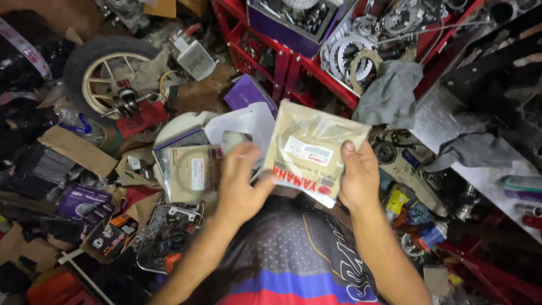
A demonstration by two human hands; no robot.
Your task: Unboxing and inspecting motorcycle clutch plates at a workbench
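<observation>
My right hand (359, 179) pinches flat tan packet (307, 151) by edge, label side up for reading. Left hand (241, 183) fingers loosely spread beside packet's other edge, probably just touching; blurred.

A single view is given, taken from a camera worn on the head and aimed steeply downward. The person's own shirt front is seen at the bottom edge, with both forearms reaching up into the middle of the frame at close range. The cluttered workshop floor (197, 96) is seen farther off, and a red metal rack (293, 62) is met along the top edge.
</observation>
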